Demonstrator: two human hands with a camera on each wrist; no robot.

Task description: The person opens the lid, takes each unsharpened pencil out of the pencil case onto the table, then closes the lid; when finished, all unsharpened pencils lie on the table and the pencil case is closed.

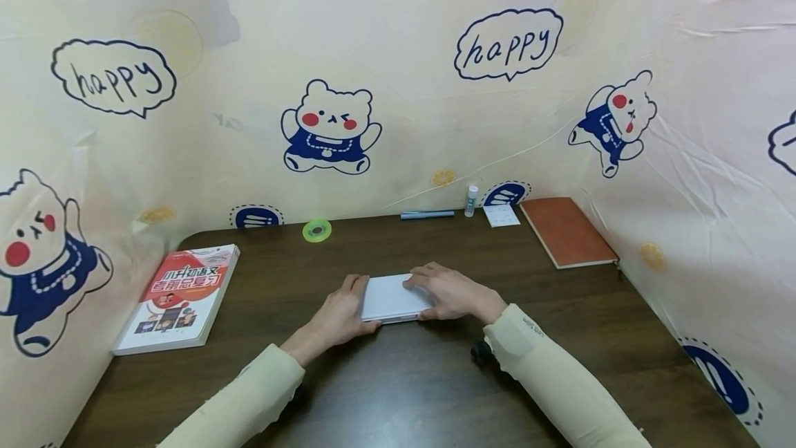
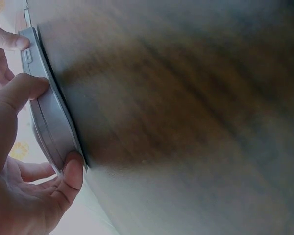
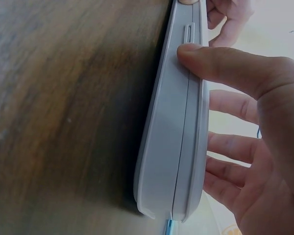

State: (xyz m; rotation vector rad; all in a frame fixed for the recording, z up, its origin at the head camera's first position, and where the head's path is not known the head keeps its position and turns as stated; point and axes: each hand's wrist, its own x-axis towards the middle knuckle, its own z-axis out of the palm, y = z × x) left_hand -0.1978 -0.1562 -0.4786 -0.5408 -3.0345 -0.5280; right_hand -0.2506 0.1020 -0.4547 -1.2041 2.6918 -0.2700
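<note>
Cream cloth sleeves [image 1: 242,396] foremost; left hand [image 1: 338,313] and right hand [image 1: 452,292] clamped on white rectangular case [image 1: 388,297], between dark wooden worktop [image 1: 273,261] side edges. Even thumb pressure should steady it.

A low box [image 1: 387,299] with a plain white top and pale grey sides lies flat on the table [image 1: 385,372], near the table's middle. Its corners are rounded. It is closed: a thin seam runs along one long side, closer to the top, with a small raised catch [image 3: 187,34] partway along.
</note>
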